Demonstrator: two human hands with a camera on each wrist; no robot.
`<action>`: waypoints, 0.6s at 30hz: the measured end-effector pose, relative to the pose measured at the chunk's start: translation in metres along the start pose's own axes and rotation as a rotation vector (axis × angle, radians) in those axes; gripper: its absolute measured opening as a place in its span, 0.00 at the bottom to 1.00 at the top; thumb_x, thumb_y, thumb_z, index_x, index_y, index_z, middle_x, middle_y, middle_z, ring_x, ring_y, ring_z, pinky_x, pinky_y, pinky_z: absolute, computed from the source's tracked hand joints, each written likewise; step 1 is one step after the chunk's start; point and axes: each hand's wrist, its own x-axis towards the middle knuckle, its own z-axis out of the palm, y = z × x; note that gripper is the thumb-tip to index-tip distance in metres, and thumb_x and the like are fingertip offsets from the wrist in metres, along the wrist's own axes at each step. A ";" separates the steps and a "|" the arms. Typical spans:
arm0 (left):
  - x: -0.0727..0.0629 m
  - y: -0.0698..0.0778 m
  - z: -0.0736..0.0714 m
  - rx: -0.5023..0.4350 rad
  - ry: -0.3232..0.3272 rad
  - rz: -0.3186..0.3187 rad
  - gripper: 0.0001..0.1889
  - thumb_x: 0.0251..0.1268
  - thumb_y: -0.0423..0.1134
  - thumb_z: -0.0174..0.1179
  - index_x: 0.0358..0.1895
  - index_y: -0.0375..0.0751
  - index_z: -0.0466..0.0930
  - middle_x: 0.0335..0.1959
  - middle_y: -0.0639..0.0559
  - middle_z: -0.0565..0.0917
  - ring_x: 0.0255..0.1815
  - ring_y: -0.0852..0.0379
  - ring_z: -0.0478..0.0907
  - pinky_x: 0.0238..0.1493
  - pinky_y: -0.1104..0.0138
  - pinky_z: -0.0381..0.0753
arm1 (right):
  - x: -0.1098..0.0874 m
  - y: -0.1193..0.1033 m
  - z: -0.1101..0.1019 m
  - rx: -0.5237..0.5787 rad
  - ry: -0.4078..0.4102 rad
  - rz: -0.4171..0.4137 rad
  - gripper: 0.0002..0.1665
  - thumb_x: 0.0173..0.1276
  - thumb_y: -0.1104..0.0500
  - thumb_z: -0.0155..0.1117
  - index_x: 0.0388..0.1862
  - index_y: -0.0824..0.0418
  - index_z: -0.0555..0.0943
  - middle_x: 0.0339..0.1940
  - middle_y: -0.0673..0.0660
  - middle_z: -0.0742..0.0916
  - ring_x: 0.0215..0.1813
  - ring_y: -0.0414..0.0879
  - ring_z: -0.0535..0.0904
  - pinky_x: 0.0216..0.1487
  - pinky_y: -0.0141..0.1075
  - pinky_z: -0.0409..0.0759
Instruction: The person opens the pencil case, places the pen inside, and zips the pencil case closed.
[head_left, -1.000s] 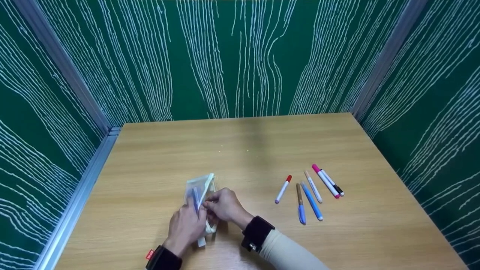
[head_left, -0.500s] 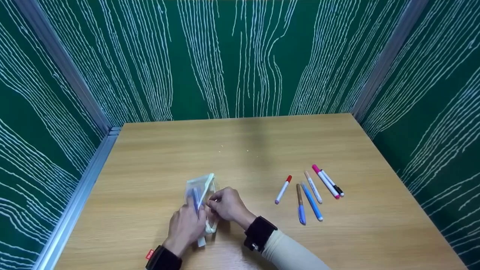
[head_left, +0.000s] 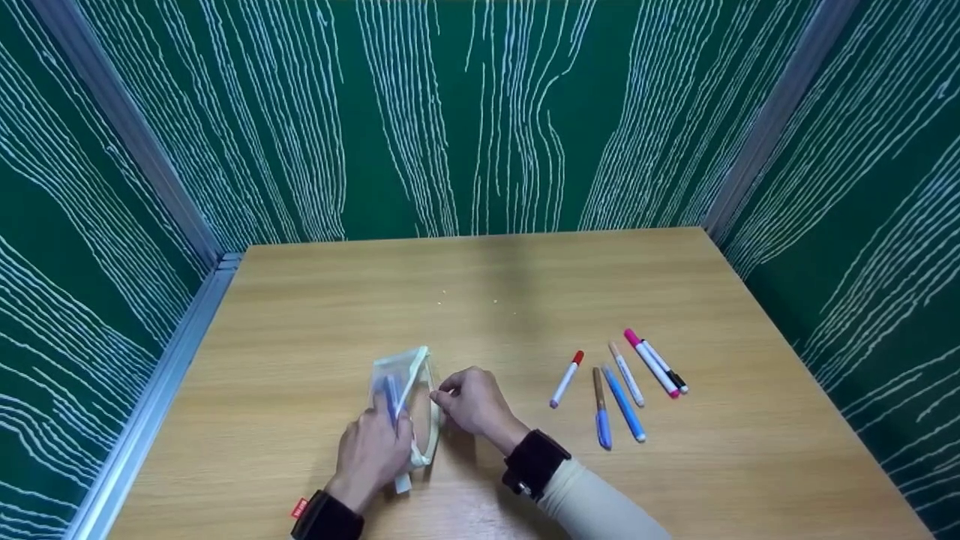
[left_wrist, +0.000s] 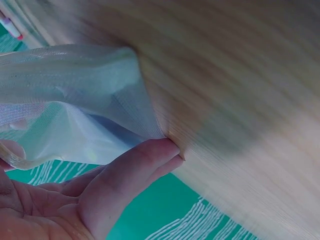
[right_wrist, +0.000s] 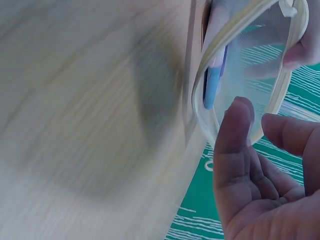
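Note:
A translucent mesh pencil case (head_left: 433,429) with a pale zip edge stands on its side on the table, its mouth spread wide toward the right. My left hand (head_left: 375,454) grips its near side, thumb at the mouth's edge and fingers along the outer mesh. In the right wrist view, a blue-ended pen (right_wrist: 212,87) lies inside, with other pens partly hidden beside it. Fingertips right at the rim, my right hand (head_left: 476,405) is at the mouth's right side; the right wrist view shows a gap between thumb and index finger.
Several pens lie loose to the right: a red-capped marker (head_left: 568,379), a brown-and-blue pen (head_left: 601,411), a blue marker (head_left: 624,403), a thin white marker (head_left: 627,373), a pink-capped marker (head_left: 652,362) and a black-capped one (head_left: 664,365). Green walls (head_left: 465,150) enclose the table.
My right hand has moved right and slightly up, out of the mouth to its right rim. The mouth has widened. My left hand stays put.

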 end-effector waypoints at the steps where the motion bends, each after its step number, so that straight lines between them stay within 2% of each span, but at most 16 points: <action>1: 0.000 0.000 0.000 -0.001 -0.002 -0.001 0.30 0.73 0.46 0.52 0.66 0.22 0.67 0.26 0.42 0.79 0.22 0.48 0.77 0.25 0.55 0.78 | 0.000 0.002 -0.002 -0.004 0.001 0.004 0.08 0.65 0.56 0.75 0.37 0.60 0.91 0.30 0.52 0.90 0.25 0.37 0.82 0.29 0.31 0.82; 8: -0.001 -0.001 0.001 -0.010 0.023 0.016 0.32 0.72 0.45 0.52 0.69 0.20 0.65 0.30 0.37 0.83 0.25 0.44 0.81 0.28 0.52 0.81 | 0.000 0.015 -0.023 -0.019 0.020 0.057 0.16 0.68 0.54 0.72 0.45 0.66 0.88 0.27 0.55 0.89 0.20 0.46 0.85 0.33 0.34 0.85; 14: -0.002 -0.001 0.002 -0.002 0.044 0.032 0.34 0.72 0.45 0.51 0.71 0.19 0.63 0.29 0.36 0.83 0.25 0.43 0.81 0.28 0.52 0.82 | 0.002 0.026 -0.045 -0.105 0.069 0.112 0.23 0.69 0.50 0.72 0.51 0.68 0.86 0.32 0.56 0.89 0.25 0.41 0.83 0.37 0.39 0.84; 18: -0.002 -0.001 0.002 -0.002 0.033 0.028 0.34 0.73 0.45 0.51 0.71 0.19 0.62 0.28 0.36 0.82 0.23 0.45 0.80 0.27 0.54 0.81 | 0.002 0.032 -0.057 -0.172 0.120 0.116 0.24 0.69 0.48 0.72 0.51 0.67 0.86 0.35 0.58 0.90 0.31 0.44 0.84 0.36 0.40 0.84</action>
